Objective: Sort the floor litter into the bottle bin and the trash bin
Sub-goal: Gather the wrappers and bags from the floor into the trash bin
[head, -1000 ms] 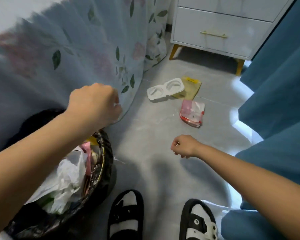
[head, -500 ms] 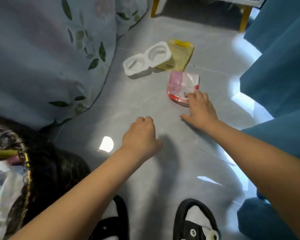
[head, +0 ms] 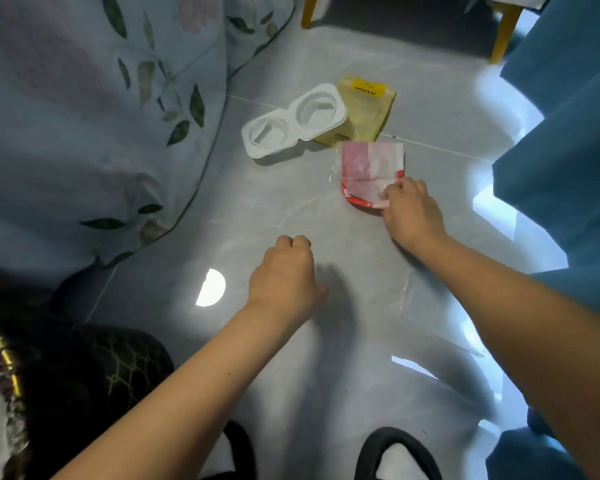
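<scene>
A pink and red plastic wrapper (head: pixel 371 168) lies flat on the grey tile floor. My right hand (head: pixel 411 211) rests on its near corner with the fingers pinching the edge. Just beyond it lie a white two-cup plastic tray (head: pixel 293 124) and a yellow pouch (head: pixel 364 112), the tray overlapping the pouch. My left hand (head: pixel 284 275) hovers in a loose fist over bare floor, holding nothing. The dark trash bin (head: pixel 118 368) with a patterned rim sits at the lower left, white litter showing inside.
A floral bedspread (head: pixel 84 116) hangs to the floor on the left. Blue curtains (head: pixel 568 168) fill the right side. A cabinet's yellow legs (head: pixel 501 39) stand at the top. A clear plastic sheet (head: pixel 440 320) lies under my right forearm. My black and white slippers (head: pixel 392 455) are at the bottom.
My right hand went from a fist near me out to the pink wrapper and now grips its edge. My left hand left the bin and dropped toward the floor. The view tilted down.
</scene>
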